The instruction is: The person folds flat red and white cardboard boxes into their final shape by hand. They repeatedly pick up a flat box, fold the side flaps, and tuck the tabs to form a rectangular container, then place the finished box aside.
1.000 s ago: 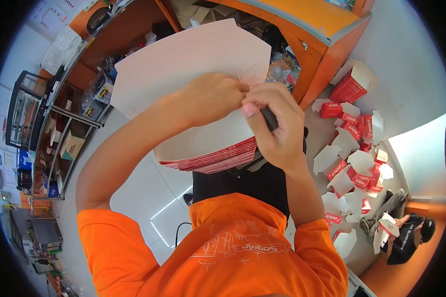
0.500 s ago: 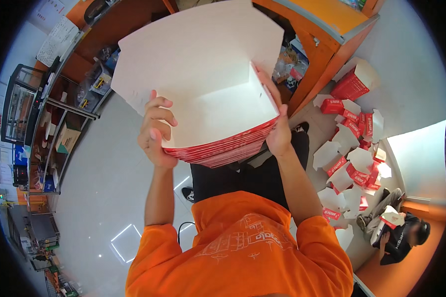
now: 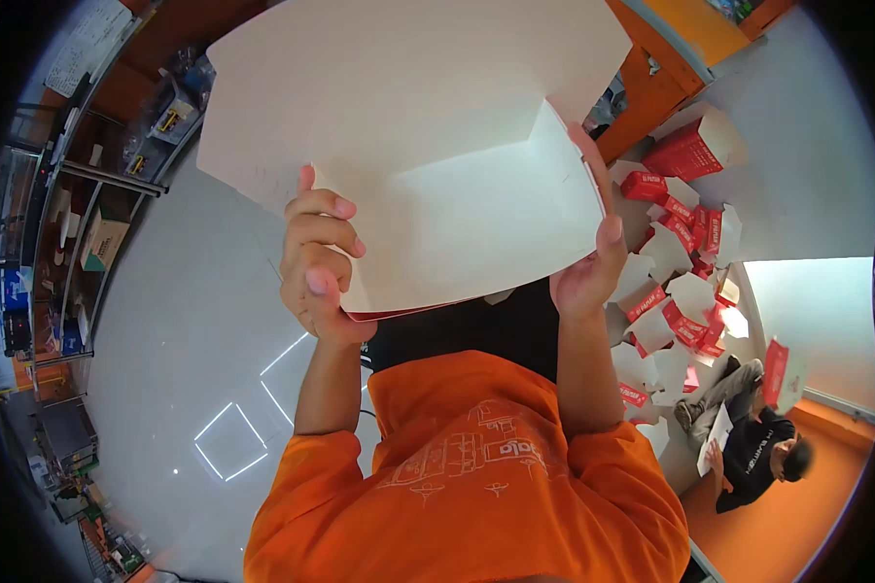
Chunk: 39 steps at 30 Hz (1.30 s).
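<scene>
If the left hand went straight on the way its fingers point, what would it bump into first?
Probably the white inside of the box. The left hand grips the box's left side, fingertips pointing inward. Depth is unclear, so I can't tell exactly where inside they'd touch.

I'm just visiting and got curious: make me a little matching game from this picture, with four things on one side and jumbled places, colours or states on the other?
Things:
1. Open carton
2. Camera wearer's shirt
3. Small boxes
4. Co-worker

Descriptions:
A. jumbled together at the right
B. seated at the lower right
C. held on both sides by the wearer's fingers
D. orange

Pairs: 1-C, 2-D, 3-A, 4-B
</scene>
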Available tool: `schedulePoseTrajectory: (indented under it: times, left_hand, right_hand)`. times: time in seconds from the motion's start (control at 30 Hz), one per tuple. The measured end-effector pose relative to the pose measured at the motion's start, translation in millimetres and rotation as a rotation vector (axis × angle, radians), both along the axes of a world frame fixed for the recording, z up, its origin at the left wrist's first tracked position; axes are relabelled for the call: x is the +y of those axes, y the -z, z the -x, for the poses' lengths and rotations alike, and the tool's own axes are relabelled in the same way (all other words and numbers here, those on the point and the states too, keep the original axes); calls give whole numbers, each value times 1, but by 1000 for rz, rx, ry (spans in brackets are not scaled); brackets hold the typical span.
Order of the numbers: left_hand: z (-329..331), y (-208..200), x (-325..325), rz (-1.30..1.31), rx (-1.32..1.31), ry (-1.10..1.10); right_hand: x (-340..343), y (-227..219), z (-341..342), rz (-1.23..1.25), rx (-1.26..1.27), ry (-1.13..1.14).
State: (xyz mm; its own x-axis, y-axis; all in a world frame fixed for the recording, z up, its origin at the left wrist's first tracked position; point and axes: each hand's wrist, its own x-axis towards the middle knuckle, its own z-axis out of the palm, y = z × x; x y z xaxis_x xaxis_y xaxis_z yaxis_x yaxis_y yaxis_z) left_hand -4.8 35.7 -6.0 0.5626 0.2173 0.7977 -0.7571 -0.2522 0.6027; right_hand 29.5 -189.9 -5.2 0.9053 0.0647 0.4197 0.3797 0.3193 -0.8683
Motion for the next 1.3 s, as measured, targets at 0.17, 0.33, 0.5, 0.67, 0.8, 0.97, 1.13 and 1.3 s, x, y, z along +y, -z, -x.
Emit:
schedulePoseTrajectory:
  times: [0.17, 0.33, 0.5, 0.67, 0.8, 0.97, 1.13, 1.3]
  left_hand:
    - [0, -2, 3, -43, 3, -25]
    - [-6, -8, -4, 44, -53, -76]
    - [20, 39, -18, 715, 311, -161]
    - [73, 99, -37, 883, 617, 128]
    - [92, 122, -41, 905, 654, 40]
    - [114, 129, -54, 344, 636, -35]
    - [125, 150, -30, 3, 536, -84]
    - [44, 156, 64, 250, 837, -380]
  right_hand:
    - [-1, 3, 3, -20, 17, 58]
    - [6, -5, 6, -83, 30, 104]
    - [-13, -21, 12, -19, 274, -12]
    - [-29, -56, 5, 38, 456, -292]
    - [-45, -49, 15, 80, 144, -345]
    - [-74, -35, 30, -129, -47, -381]
    - [-109, 15, 74, -477, 149, -138]
    - [-128, 74, 96, -778, 329, 113]
